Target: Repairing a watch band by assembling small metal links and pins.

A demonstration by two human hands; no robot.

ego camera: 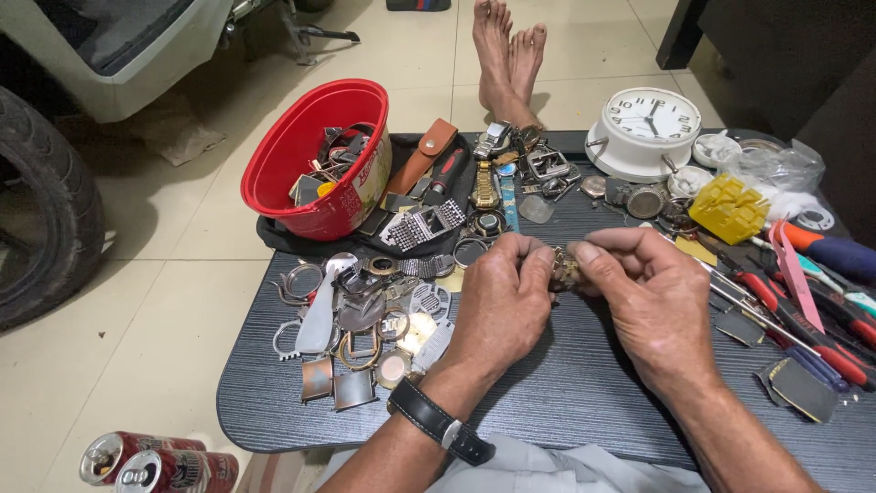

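Note:
My left hand (504, 297) and my right hand (643, 292) meet over the middle of a dark grey table (566, 388). Between their fingertips they pinch a small gold-coloured metal watch part (564, 271), mostly hidden by the fingers. A black strap watch (441, 422) is on my left wrist. Just left of my left hand lies a heap of watch cases, bezels and metal bands (365, 315).
A red plastic bowl (301, 151) of parts stands at the back left, a white round clock (650, 123) at the back right. A yellow block (727, 208), screwdrivers and pliers (803, 315) lie right. Bare feet (506, 55) rest beyond the table. Two cans (151, 466) and a tyre (41, 219) are on the floor.

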